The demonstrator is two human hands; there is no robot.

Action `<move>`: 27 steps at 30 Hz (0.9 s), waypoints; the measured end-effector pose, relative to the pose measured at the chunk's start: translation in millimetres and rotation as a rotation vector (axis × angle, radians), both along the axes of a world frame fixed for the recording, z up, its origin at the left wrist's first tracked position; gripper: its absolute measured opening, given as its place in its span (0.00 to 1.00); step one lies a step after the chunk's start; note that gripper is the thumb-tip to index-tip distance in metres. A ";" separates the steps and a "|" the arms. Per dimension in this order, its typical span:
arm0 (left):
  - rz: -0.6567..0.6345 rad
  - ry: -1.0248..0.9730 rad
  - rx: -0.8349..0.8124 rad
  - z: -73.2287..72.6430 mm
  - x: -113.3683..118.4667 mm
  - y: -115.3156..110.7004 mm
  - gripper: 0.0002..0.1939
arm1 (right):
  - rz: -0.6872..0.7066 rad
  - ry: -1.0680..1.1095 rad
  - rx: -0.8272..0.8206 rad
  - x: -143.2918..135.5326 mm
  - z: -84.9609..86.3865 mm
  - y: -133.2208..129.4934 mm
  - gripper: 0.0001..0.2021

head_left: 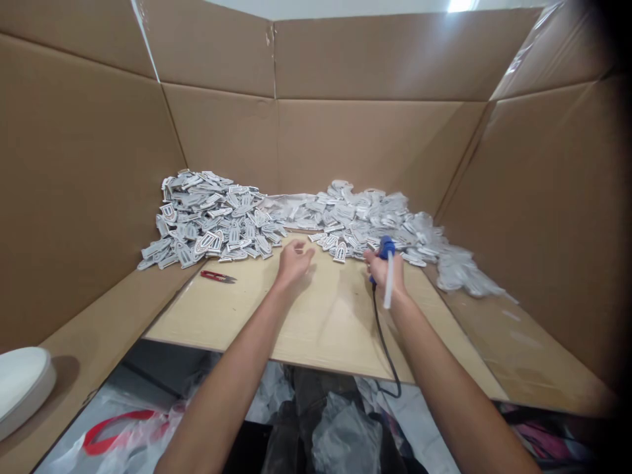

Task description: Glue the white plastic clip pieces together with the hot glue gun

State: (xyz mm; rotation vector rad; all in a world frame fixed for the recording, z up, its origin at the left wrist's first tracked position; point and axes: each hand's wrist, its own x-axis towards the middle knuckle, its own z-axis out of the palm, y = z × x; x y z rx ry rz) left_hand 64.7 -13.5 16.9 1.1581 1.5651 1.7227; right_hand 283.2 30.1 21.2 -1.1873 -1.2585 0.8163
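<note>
A blue hot glue gun (386, 247) is gripped in my right hand (384, 271), with a translucent glue stick (389, 283) poking out of its back toward me. Its black cord (381, 336) runs down over the table's front edge. My left hand (295, 263) hovers over the board, fingers curved and apart, with nothing visible in it. Beyond it on the left rises a heap of grey-white flat arched pieces with striped patterns (217, 217). Behind my right hand lies a second heap of similar pieces in clear plastic (370, 214). One patterned piece (340, 251) lies at its front.
Red thread snips (218, 277) lie on the wooden board (237, 316), left of my left hand. Tall cardboard walls (375, 138) enclose the back and sides. A white round container (24, 388) stands at the lower left. Plastic bags (345, 431) lie below the table edge.
</note>
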 end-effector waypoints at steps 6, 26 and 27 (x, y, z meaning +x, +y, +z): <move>-0.190 0.502 0.013 -16.6 12.8 -6.7 0.10 | -0.002 -0.527 0.084 -7.3 7.2 -17.7 0.04; -0.139 1.275 -0.273 5.9 22.4 5.6 0.17 | 0.553 -0.665 0.002 13.2 18.4 -16.4 0.10; -0.105 1.266 -0.288 6.9 18.0 4.4 0.16 | 0.639 -0.669 -0.001 13.4 21.1 -20.2 0.12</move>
